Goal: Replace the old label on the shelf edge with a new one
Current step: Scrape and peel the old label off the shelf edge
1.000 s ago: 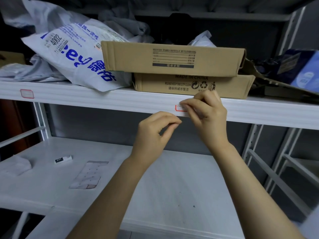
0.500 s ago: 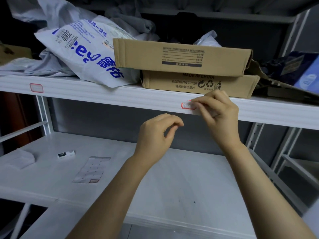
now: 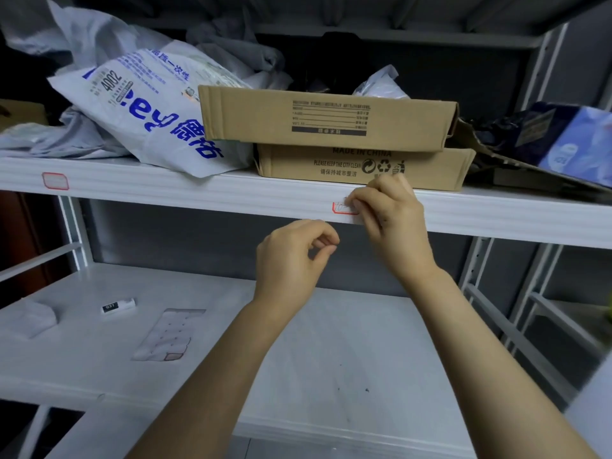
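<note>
The shelf edge (image 3: 198,193) is white painted metal, ribbed along its length, with a soft sheen. The label (image 3: 341,208) at the right hand (image 3: 394,220) looks like thin matt paper with a red printed border. Just above that hand, two cardboard boxes (image 3: 265,120) are matt brown card. Up and left of the left hand (image 3: 291,256), a courier bag (image 3: 149,104) is crinkled, glossy plastic. Below both hands the lower shelf (image 3: 331,342) is smooth, faintly glossy white metal; on it, down and left of the left hand, lies a backing sheet (image 3: 169,336), pale and slick.
</note>
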